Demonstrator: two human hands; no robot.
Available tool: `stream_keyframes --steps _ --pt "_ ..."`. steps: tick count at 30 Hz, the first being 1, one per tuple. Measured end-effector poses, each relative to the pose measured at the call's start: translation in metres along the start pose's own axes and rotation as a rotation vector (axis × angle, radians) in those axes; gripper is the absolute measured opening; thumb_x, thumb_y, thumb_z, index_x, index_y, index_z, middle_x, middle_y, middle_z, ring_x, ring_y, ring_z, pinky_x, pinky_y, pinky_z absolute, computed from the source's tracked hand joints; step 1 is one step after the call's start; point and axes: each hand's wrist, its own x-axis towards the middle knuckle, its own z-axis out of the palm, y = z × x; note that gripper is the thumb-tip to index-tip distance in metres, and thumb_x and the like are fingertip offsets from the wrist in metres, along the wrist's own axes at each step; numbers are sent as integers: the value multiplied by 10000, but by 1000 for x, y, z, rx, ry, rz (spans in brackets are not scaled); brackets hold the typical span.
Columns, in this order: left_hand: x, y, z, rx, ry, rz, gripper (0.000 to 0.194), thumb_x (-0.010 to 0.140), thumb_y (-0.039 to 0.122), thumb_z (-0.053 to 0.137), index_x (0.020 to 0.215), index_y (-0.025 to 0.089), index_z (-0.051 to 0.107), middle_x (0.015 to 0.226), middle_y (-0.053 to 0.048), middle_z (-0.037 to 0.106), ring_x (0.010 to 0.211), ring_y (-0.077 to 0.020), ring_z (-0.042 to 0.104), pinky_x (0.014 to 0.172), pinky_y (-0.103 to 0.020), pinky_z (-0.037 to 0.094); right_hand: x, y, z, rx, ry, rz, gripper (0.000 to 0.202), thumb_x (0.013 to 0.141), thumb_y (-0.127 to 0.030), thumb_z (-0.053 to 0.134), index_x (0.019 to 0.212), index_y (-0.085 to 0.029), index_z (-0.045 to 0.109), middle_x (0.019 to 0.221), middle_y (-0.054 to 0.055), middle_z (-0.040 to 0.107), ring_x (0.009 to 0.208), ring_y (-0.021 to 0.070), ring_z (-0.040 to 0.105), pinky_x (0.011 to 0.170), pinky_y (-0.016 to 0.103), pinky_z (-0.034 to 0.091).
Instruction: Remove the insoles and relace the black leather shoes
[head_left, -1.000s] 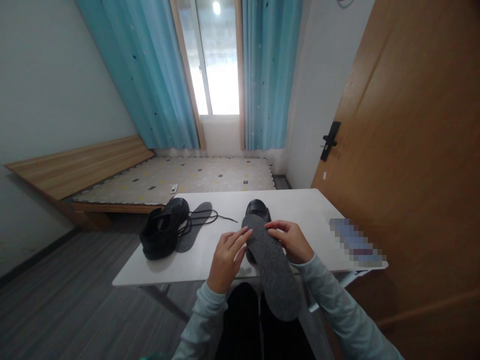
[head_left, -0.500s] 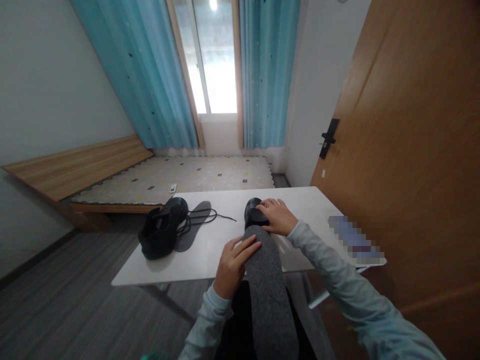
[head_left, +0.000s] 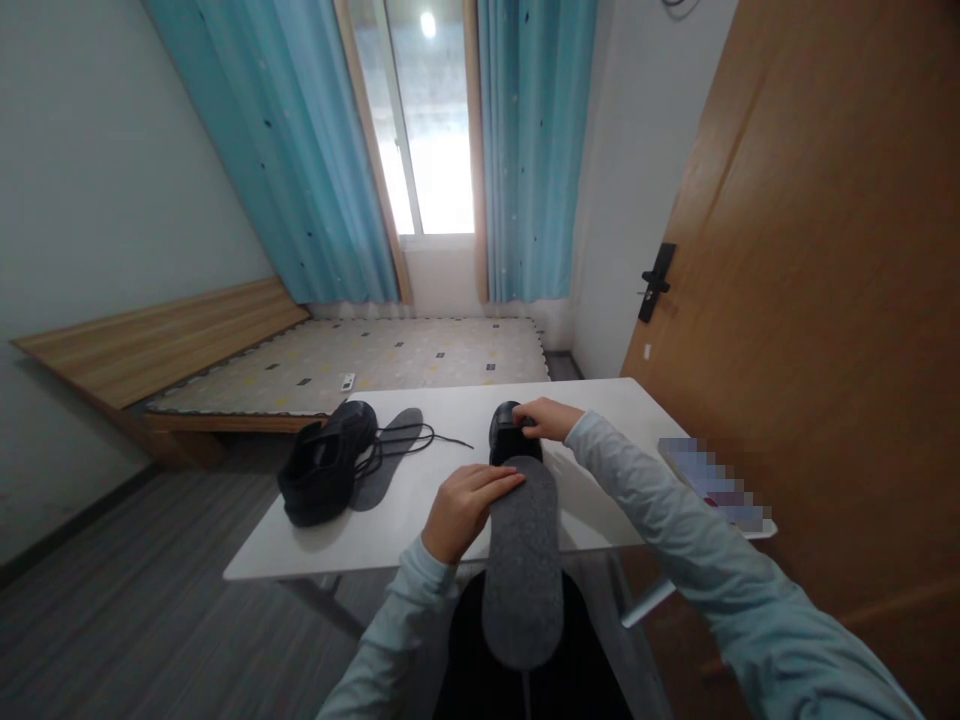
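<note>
Presently left hand [head_left: 459,508] pinches grey insole [head_left: 523,560] at table [head_left: 600,420] edge, right hand [head_left: 546,418] closed on shoe [head_left: 507,436] toe; steady shoe, feed insole straight into its opening.

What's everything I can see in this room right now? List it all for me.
grey insole: 1, grey, held over the table's near edge
black shoe: 1, black, table middle, under the right hand
second black shoe: 1, black, table left, laces loose
second insole: 1, grey, beside that shoe
table: 1, white
bed: 1, wooden frame, patterned mattress
curtains: 2, blue, flanking the window
door: 1, brown, right
left hand: on the grey insole
right hand: on the black shoe
</note>
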Motion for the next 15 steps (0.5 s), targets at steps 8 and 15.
stream_keyframes --steps 8,15 --pt "19 -12 12 125 -47 17 252 871 133 536 1050 220 690 982 -37 728 862 -173 636 795 -337 509 -4 11 8 91 145 -71 167 769 -107 553 867 -168 674 813 31 692 732 152 587 699 253 393" --pt "39 -22 6 172 -225 -84 251 846 122 572 1018 240 711 936 -32 738 811 -176 619 732 -320 454 -5 15 9 71 172 -12 201 825 -160 534 955 -185 685 790 26 679 698 143 568 662 237 365"
